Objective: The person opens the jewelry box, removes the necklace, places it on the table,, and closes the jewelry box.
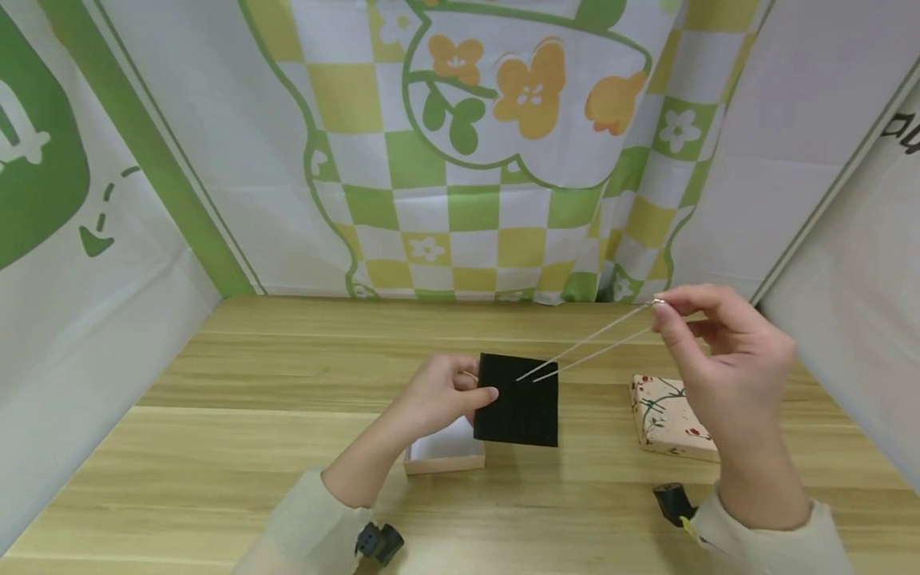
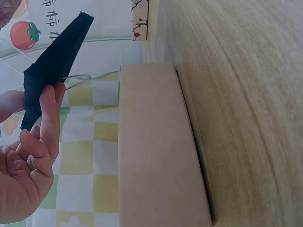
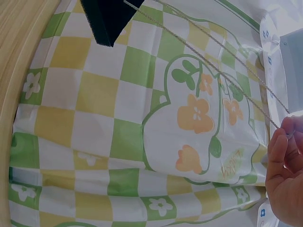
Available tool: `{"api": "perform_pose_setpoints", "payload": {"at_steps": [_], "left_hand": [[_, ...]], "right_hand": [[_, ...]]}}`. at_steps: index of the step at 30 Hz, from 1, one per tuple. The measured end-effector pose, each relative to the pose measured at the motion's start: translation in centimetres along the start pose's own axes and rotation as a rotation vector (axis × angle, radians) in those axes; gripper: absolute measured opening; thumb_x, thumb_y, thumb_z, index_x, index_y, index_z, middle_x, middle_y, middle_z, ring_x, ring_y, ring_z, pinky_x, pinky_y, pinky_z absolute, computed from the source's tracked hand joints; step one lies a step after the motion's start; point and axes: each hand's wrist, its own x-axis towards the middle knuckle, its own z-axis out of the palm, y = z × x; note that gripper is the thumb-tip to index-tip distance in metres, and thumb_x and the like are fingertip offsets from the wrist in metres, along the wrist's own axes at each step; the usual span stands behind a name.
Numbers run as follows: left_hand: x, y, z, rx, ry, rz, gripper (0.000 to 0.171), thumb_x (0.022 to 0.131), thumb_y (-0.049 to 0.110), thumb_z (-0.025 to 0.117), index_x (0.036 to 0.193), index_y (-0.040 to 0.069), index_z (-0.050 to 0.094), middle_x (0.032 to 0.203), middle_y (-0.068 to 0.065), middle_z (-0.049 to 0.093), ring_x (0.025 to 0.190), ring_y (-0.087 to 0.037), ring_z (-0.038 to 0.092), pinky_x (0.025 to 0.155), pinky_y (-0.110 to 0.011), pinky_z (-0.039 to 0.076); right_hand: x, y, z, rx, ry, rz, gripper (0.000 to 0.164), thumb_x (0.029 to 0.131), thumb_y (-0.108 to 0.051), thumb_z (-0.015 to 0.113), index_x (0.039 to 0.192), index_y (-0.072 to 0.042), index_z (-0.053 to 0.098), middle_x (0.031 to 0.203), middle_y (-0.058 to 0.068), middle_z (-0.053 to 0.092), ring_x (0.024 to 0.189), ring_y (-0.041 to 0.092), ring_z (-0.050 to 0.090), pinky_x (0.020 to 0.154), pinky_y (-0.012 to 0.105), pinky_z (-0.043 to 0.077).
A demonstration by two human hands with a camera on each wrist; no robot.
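My left hand (image 1: 434, 399) grips a black square pad (image 1: 519, 415) by its left edge, thumb on the front face and fingers behind. A thin silver chain necklace (image 1: 585, 341) runs in two strands from slots in the pad up to my right hand (image 1: 740, 351), which pinches its end between thumb and forefinger. Both strands look stretched straight. In the left wrist view, a short loop of chain (image 2: 78, 76) shows on the pad's other side. Below my left hand stands an open box base (image 1: 447, 463) with a white inside, partly hidden by the hand and pad.
A cream box lid (image 1: 668, 415) with red flowers and green stems lies on the wooden table (image 1: 273, 359), partly behind my right wrist. Beyond the table's far edge hangs a green and yellow checked curtain (image 1: 402, 208). White fabric walls flank both sides.
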Motion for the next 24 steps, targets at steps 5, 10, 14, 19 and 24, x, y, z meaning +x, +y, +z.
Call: {"api": "perform_pose_setpoints", "payload": {"at_steps": [5,10,14,19,24], "left_hand": [[0.1,-0.2,-0.1,-0.014,-0.008,-0.016,0.018,0.093,0.016,0.067,0.085,0.006,0.055,0.054,0.003,0.058,0.062,-0.021,0.063,0.064,-0.028,0.035],[0.2,-0.4,-0.2,-0.005,-0.004,-0.036,0.017,0.093,0.017,0.067,0.099,0.001,0.062,0.062,-0.002,0.067,0.066,-0.014,0.063,0.07,-0.029,0.041],[0.2,-0.5,-0.3,0.016,-0.001,-0.04,0.023,0.093,0.018,0.067,0.108,0.001,0.064,0.066,-0.004,0.071,0.072,-0.012,0.065,0.08,-0.03,0.045],[0.3,-0.8,-0.5,0.012,-0.017,-0.023,0.016,0.094,0.017,0.066,0.097,0.002,0.064,0.061,-0.003,0.068,0.068,-0.014,0.064,0.074,-0.029,0.042],[0.4,-1.0,-0.6,0.002,-0.022,-0.016,0.015,0.093,0.016,0.067,0.091,0.002,0.062,0.058,0.0,0.065,0.066,-0.014,0.063,0.071,-0.028,0.04]], "right_hand": [[0.0,0.1,0.0,0.03,0.023,0.012,0.008,0.08,0.017,0.067,0.086,0.022,0.064,0.085,-0.003,0.074,0.068,0.005,0.066,0.064,0.014,0.052],[0.1,0.2,-0.1,0.125,0.048,0.026,0.013,0.082,0.012,0.07,0.087,0.022,0.064,0.083,0.003,0.074,0.067,0.007,0.066,0.062,0.014,0.053],[0.2,0.3,-0.2,0.207,0.064,0.023,0.014,0.082,0.012,0.071,0.087,0.023,0.064,0.083,0.006,0.074,0.068,0.01,0.066,0.063,0.015,0.054],[0.4,0.3,-0.3,0.232,0.087,0.018,0.014,0.082,0.013,0.071,0.087,0.023,0.064,0.081,0.007,0.074,0.067,0.011,0.066,0.062,0.016,0.053],[0.4,0.4,-0.4,0.238,0.111,0.032,0.01,0.082,0.016,0.068,0.087,0.023,0.064,0.08,0.006,0.073,0.067,0.011,0.066,0.062,0.016,0.053]]}}
